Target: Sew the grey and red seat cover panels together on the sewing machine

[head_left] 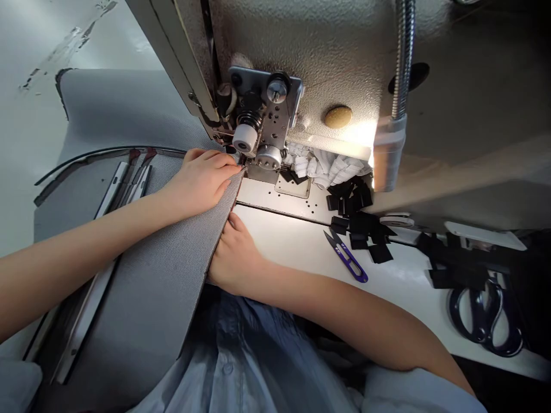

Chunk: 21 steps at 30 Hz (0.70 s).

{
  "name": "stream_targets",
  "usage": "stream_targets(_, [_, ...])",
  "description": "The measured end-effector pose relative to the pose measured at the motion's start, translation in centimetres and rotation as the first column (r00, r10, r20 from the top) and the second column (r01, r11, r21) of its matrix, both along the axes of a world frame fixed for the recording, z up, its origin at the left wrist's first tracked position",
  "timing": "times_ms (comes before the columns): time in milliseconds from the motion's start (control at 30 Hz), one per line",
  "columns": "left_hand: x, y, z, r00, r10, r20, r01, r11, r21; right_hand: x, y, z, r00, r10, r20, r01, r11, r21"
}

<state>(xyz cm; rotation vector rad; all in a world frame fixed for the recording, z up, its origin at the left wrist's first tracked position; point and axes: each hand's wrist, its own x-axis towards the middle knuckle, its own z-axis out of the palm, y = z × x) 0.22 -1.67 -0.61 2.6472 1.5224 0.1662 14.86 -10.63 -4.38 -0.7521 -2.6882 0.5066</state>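
Note:
A large grey fabric panel (172,269) lies across the left side and reaches the sewing machine's needle area. My left hand (204,178) rests on top of it, fingers closed together and gripping its edge beside the presser foot, which is mostly hidden. Lower on the same edge, my right hand (236,252) is closed round the fabric, with some fingers hidden beneath it. Dark piping (107,152) curves along the panel's upper seam. Two pale metal strips (92,298) with dark tape between them lie on the panel under my left forearm.
The sewing machine head (310,69) overhangs the work, its lamp (387,152) lit. Purple thread snips (346,255) lie right of my hands, near several black tape pieces (359,221). Dark-handled scissors (486,321) sit farther right. Crumpled checked cloth (331,166) is behind the bed.

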Motion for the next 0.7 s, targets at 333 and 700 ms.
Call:
stream_targets(333, [-0.1,0.0,-0.3,0.997,0.017,0.069,-0.019,0.999,0.028,-0.2,-0.9,0.2,0.997,-0.059,0.051,0.056,0.996,0.065])
stream_targets(700, [0.2,1.1,-0.3,0.998,0.038,0.051,-0.037,0.999,-0.014,0.0,0.3,-0.5,0.998,-0.066,-0.011,0.066,0.997,0.039])
